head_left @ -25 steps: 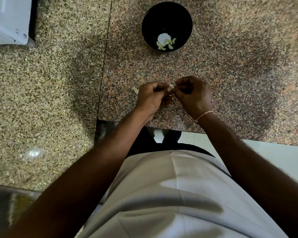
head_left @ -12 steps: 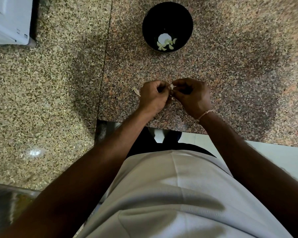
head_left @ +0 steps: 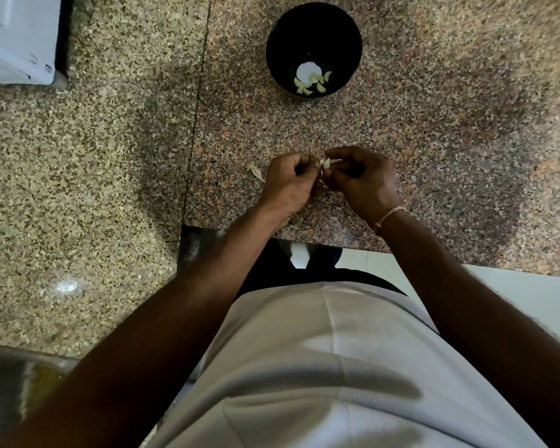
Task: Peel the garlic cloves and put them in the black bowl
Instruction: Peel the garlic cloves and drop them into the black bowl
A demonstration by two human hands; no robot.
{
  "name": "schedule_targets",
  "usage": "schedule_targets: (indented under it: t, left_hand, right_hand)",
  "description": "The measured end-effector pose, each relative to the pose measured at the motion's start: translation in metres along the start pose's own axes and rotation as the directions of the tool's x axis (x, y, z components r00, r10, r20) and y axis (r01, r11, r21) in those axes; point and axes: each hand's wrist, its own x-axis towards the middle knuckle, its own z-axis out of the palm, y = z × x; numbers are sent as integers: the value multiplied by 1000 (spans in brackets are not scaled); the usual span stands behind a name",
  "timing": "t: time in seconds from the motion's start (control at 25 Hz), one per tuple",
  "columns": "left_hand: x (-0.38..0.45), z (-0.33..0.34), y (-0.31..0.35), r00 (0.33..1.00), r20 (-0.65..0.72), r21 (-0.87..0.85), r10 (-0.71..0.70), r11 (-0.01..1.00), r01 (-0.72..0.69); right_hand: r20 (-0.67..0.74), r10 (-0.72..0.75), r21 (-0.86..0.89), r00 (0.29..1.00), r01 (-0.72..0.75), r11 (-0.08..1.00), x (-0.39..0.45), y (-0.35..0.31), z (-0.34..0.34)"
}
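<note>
Nearest: person's white shirt front, both forearms reaching forward over the counter edge. Left hand (head_left: 287,182) and right hand (head_left: 364,179) meet above the speckled reddish-brown granite countertop (head_left: 434,130), fingers curled, pinching a small pale garlic clove (head_left: 326,163) between them; thin papery skin hangs from it. Thin cord bracelet (head_left: 389,215) on right wrist. A loose pale peel scrap (head_left: 256,171) lies just left of the left hand. Farther: round black bowl (head_left: 343,33) holding several peeled pale cloves (head_left: 309,84). Far left: white appliance corner (head_left: 17,37).
</note>
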Motion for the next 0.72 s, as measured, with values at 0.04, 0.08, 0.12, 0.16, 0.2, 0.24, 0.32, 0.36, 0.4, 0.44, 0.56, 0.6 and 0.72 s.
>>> schedule_targets:
  t: [0.04,0.08,0.12,0.16,0.2,0.24,0.32,0.36,0.4,0.44,0.56,0.6,0.72]
  left_hand:
    - [0,0,0,1000,3,-16,-7,1000,7]
    - [0,0,-1,1000,5,-34,-14,999,14]
    - [0,0,-1,1000,9,-52,-22,998,23]
    - [0,0,-1,999,12,-72,-33,997,33]
    - [-1,0,0,999,16,-90,-44,995,45]
    - [-2,0,0,998,18,-107,-54,993,56]
    - [-3,2,2,997,18,-150,-78,985,80]
    - [-3,2,2,996,15,-172,-91,981,93]
    - [-4,3,3,995,10,-190,-99,977,99]
    - [-4,3,3,995,4,-193,-96,977,95]
    - [-5,0,0,999,-27,-126,-39,991,35]
    - [-6,-1,-1,999,-51,-87,-20,996,15]
    - [-5,0,-6,990,-136,72,32,997,-22]
  right_hand:
    - [8,-15,-18,1000,15,1000,0,0,0]
    - [14,-27,-42,1000,28,999,0,0,1]
    - [14,-32,-61,999,33,998,0,-1,1]
    - [15,-31,-67,999,32,997,0,-1,2]
    - [15,-29,-66,999,30,997,0,-2,2]
    - [15,-27,-58,1000,28,998,0,-2,2]
    - [14,-12,-27,1000,13,1000,-1,-3,2]
    - [14,1,-3,1000,-1,1000,-1,-3,1]
    - [12,14,30,1000,-14,999,-1,-2,1]
    - [7,24,64,1000,-24,998,-1,-1,1]
    - [-14,57,133,998,-55,990,1,3,1]
    - [-25,67,137,997,-63,989,1,4,0]
    - [-76,88,111,993,-80,991,2,8,-3]
